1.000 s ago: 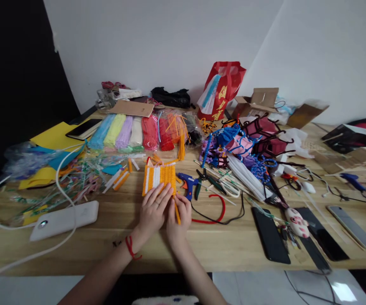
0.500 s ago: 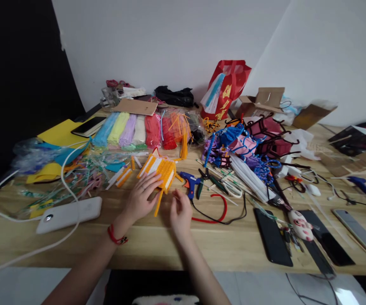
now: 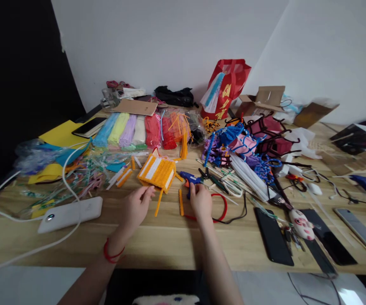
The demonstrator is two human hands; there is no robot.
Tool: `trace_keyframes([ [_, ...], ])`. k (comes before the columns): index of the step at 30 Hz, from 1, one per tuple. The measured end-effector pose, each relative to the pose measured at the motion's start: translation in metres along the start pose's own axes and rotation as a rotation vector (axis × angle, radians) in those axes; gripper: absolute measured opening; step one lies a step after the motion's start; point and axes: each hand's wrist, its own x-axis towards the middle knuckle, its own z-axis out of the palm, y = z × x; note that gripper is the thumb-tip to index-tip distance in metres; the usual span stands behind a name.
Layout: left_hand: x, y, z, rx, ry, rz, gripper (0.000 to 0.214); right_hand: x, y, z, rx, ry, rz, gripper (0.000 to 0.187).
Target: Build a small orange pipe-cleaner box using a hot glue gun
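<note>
An orange and white striped box made of pipe cleaners point(image 3: 157, 170) sits on the table in front of me, with a loose orange strip hanging from its near side. My left hand point(image 3: 136, 207) is closed at the box's near lower edge, thumb and forefinger against it. To the right lies a blue glue gun point(image 3: 189, 178) with an orange-red trigger. My right hand point(image 3: 201, 204) has its fingers curled around the gun's handle, which they partly hide. Between my hands rests a short orange pipe-cleaner piece point(image 3: 181, 202). Cut orange and white pieces point(image 3: 124, 177) lie left of the box.
Pliers point(image 3: 216, 182) and a red pipe cleaner point(image 3: 223, 209) lie by the gun's black cord. Bundles of coloured pipe cleaners point(image 3: 152, 131) are behind. A white power bank point(image 3: 87, 209) is at left; a black phone point(image 3: 271, 237) and finished woven pieces point(image 3: 246, 144) are at right.
My left hand has slid off the box's top to its near edge. My right hand has moved right onto the glue gun, uncovering the short orange piece.
</note>
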Motion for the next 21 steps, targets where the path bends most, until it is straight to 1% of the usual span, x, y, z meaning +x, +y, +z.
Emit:
trace_keyframes([
  [2,-0.002,0.007,0.007,0.04,-0.066,-0.013,0.03,0.011,-0.009,0.0,-0.113,-0.044,0.034,0.048],
  [4,-0.003,0.013,0.013,0.142,-0.082,0.024,0.024,0.02,-0.017,0.004,-0.158,-0.069,0.055,0.054],
  [6,-0.003,0.018,0.016,0.271,-0.058,0.097,0.017,0.025,-0.022,0.009,-0.197,-0.094,0.066,0.056],
  [8,-0.002,0.02,0.015,0.372,-0.013,0.18,0.016,0.028,-0.023,0.013,-0.225,-0.117,0.077,0.054],
  [11,0.003,0.023,0.009,0.433,0.04,0.295,0.017,0.032,-0.022,0.015,-0.248,-0.143,0.092,0.051],
  [14,0.01,0.022,0.003,0.43,0.093,0.375,0.014,0.033,-0.02,0.015,-0.258,-0.157,0.099,0.049],
  [17,0.016,0.008,0.001,0.331,0.099,0.427,0.012,0.031,-0.019,0.015,-0.271,-0.148,0.109,0.052],
  [19,0.021,-0.004,-0.001,0.218,0.08,0.389,0.012,0.027,-0.019,0.015,-0.282,-0.13,0.12,0.056],
  [21,0.026,-0.015,-0.006,0.156,0.087,0.331,0.012,0.024,-0.018,0.015,-0.29,-0.116,0.128,0.058],
])
